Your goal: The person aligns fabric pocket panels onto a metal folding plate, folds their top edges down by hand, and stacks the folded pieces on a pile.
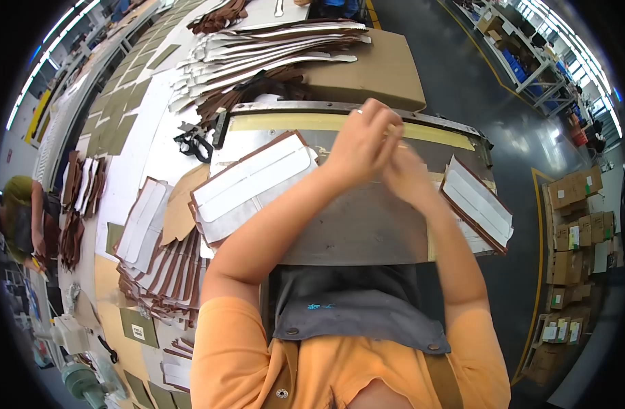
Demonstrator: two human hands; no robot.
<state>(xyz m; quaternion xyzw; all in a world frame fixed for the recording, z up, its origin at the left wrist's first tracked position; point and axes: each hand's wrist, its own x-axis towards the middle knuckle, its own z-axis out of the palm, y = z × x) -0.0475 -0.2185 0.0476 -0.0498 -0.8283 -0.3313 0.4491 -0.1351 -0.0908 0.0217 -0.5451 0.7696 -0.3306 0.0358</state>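
Observation:
My left hand [368,140] is raised over the far part of the metal work plate [367,232], its fingers curled together. Beside it on the right, my right hand [408,174] is smeared by motion, its fingers close to the left ones. Whatever the fingers hold, if anything, is too small or hidden to name. Left of my hands lies a white panel with brown edges [254,178] on a stack. Another white and brown piece [477,204] lies at the plate's right side.
Fanned brown and white pieces [166,273] lie at the left. Beyond the plate are a pile of white strips [258,58] and a cardboard box [387,68]. Black straps [193,143] lie near the plate's corner. A co-worker [26,211] stands far left; boxes [575,191] line the right.

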